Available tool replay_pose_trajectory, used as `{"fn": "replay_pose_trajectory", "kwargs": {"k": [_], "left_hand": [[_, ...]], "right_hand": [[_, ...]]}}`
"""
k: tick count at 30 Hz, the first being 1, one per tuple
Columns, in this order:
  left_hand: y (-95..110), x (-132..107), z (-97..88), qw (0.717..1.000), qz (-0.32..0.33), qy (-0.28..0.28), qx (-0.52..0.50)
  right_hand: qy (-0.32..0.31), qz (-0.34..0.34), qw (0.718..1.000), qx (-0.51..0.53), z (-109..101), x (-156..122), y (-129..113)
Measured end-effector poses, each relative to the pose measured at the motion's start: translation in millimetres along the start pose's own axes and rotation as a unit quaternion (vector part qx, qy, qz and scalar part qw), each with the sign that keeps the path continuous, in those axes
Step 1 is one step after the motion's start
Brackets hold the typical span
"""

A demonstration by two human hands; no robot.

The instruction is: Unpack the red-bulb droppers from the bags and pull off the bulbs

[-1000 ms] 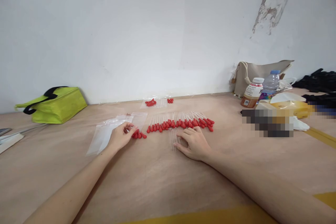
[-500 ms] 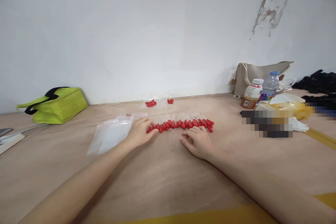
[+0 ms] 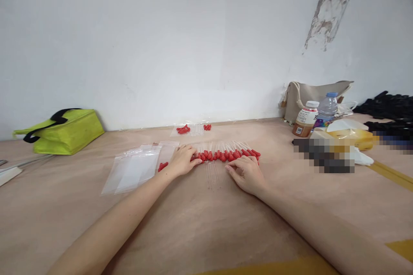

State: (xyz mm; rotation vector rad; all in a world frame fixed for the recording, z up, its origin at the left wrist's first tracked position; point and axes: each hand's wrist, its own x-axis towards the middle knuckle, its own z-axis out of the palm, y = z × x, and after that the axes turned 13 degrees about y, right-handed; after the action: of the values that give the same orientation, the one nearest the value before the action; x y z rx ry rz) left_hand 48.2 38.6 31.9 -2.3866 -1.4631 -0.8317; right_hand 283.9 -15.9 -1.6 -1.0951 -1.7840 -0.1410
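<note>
A row of glass droppers with red rubber bulbs [image 3: 230, 154] lies across the brown table. My left hand [image 3: 183, 160] rests palm down at the row's left end, fingers curled over the bulbs there. At the right part of the row sits my right hand [image 3: 247, 172], its fingers bent and touching the table just in front of the bulbs. A few bare glass tubes [image 3: 211, 174] lie between my hands. Clear zip bags [image 3: 137, 167] are spread left of my left hand, with a few loose red bulbs [image 3: 163, 166] beside them.
A small bag with more red bulbs [image 3: 189, 129] lies near the wall. A lime green bag [image 3: 63, 131] stands at the far left. At the right are a beige tote [image 3: 314, 96], two bottles [image 3: 306, 118], a yellow packet [image 3: 353, 134] and black items [image 3: 389, 107].
My left hand left the loose bulbs by the zip bags and slid right onto the left end of the dropper row. My right hand shifted slightly right and curled.
</note>
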Motion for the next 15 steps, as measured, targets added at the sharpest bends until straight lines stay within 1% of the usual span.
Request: {"fn": "replay_pose_trajectory", "kwargs": {"k": [2, 4, 7, 10, 12, 13, 15], "left_hand": [[2, -2, -0.6, 1.000, -0.023, 0.021, -0.005], [2, -6, -3.8, 0.997, -0.051, 0.055, -0.005], [-1, -19, -14.4, 0.991, -0.077, 0.106, -0.013], [-4, -44, -28.2, 0.986, -0.045, 0.138, -0.079], [-3, -62, -35.5, 0.983, -0.009, 0.133, -0.125], [-3, -71, -37.8, 0.983, 0.004, 0.124, -0.136], [0, -83, -39.6, 0.983, 0.023, 0.112, -0.143]], "right_hand": [[0.004, 0.000, 1.000, -0.005, 0, -1, 0], [0.008, -0.001, 1.000, -0.008, 0, -2, 1], [0.019, -0.010, 1.000, -0.001, 1, -3, 3], [0.059, -0.033, 0.998, 0.007, 3, -4, 4], [0.090, -0.063, 0.994, -0.003, 2, -4, 1], [0.091, -0.086, 0.992, -0.010, 1, -4, -2], [0.062, -0.144, 0.987, -0.021, 0, -5, -8]]}}
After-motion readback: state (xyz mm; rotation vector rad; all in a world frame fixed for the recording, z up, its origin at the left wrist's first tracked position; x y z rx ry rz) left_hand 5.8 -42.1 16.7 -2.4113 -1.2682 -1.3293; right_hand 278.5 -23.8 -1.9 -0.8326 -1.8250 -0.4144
